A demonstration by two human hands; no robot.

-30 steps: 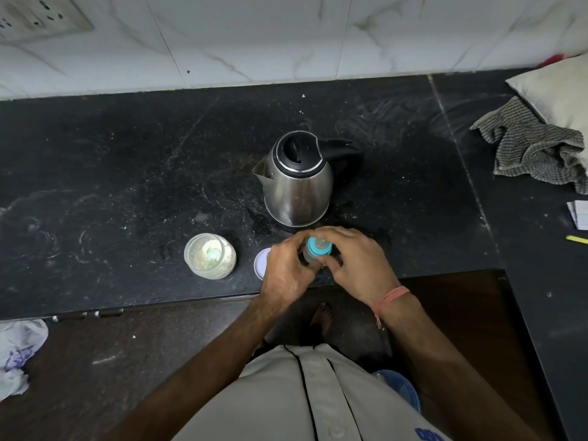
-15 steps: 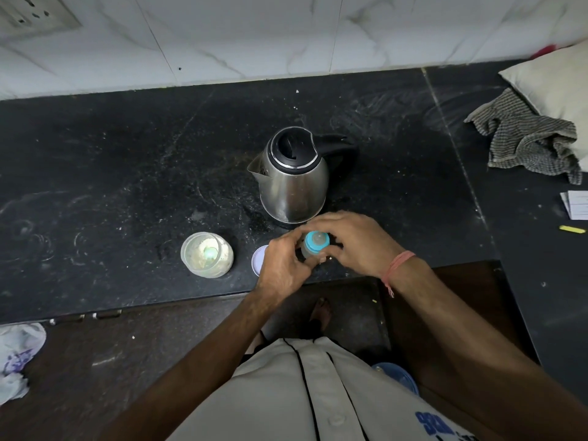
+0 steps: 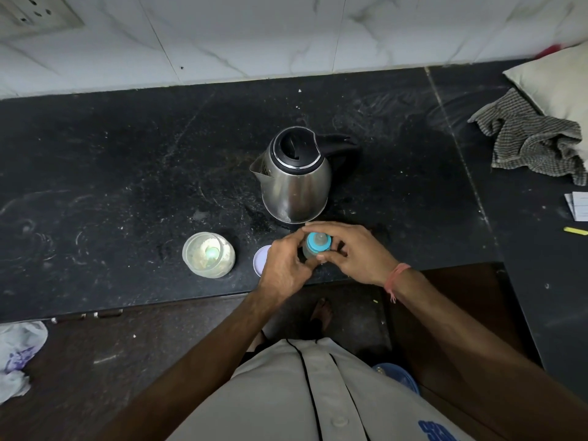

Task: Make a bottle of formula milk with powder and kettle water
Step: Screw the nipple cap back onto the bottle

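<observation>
Bottle stands upright at the worktop front edge, just before the kettle. Left hand grips its body, likely to steady it; right hand pinches the blue teat cap, probably for twisting. Open powder jar and its lid lie left, within reach.

On the one black counter there are one steel kettle, one feeding bottle, one powder jar, one loose lid, one checked cloth and two hands, left, right
</observation>
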